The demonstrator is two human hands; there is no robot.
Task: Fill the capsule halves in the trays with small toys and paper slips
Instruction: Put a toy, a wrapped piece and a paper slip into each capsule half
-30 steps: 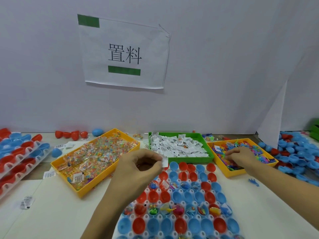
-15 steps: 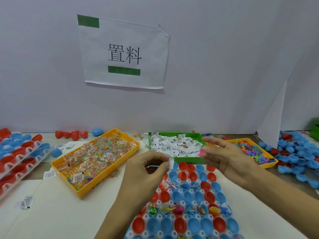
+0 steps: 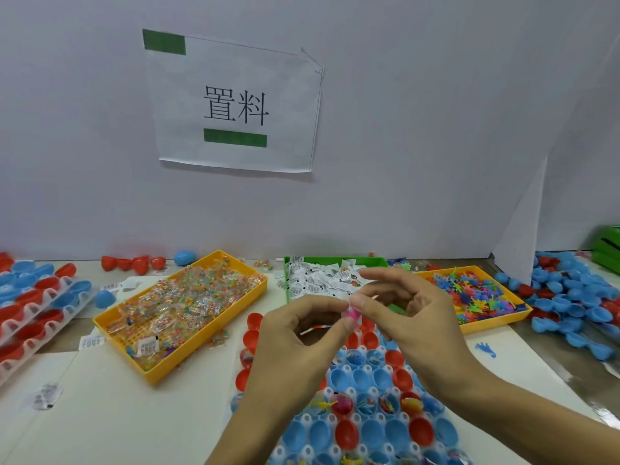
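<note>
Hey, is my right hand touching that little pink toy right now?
Touching. The head view shows the right hand's thumb and fingertip pinching the pink toy, with the left hand's fingertips meeting it too.

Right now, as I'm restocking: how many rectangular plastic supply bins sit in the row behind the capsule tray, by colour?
Yellow rectangular plastic bins: 2
Green rectangular plastic bin: 1
Total: 3
</note>
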